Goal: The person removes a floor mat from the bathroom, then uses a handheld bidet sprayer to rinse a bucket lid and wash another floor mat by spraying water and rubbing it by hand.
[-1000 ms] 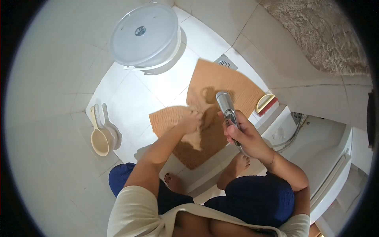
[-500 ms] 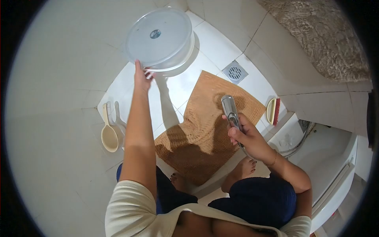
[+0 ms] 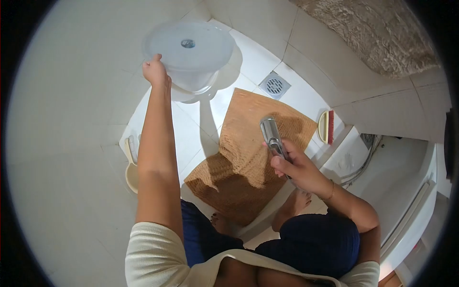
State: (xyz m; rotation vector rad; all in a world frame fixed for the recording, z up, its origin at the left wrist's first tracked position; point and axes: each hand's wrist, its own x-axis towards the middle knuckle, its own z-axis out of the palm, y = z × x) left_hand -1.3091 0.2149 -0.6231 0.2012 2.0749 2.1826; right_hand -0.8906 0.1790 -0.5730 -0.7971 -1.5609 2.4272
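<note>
My left hand [image 3: 157, 71] grips the near-left edge of a translucent round lid [image 3: 191, 48], which is raised and tilted over a white bucket [image 3: 193, 81]. My right hand [image 3: 296, 165] is wrapped round a chrome sprayer [image 3: 271, 131], its head pointing forward above the mat. Beneath it, a brown textured mat [image 3: 253, 115] lies on the white floor, its surface wrinkled and its left part in shadow.
A metal drain [image 3: 275, 85] lies behind the mat. To the right is a red-bristled brush [image 3: 326, 126]; at the left, a cream dipper [image 3: 131, 176] is partly hidden by my left arm. A shaggy rug [image 3: 377, 38] hangs at the upper right. My feet are near the mat's front edge.
My left hand has left the mat, reached forward to the lid and lifted it off the bucket's rim. The mat's near-left part has spread out. My right hand keeps the sprayer.
</note>
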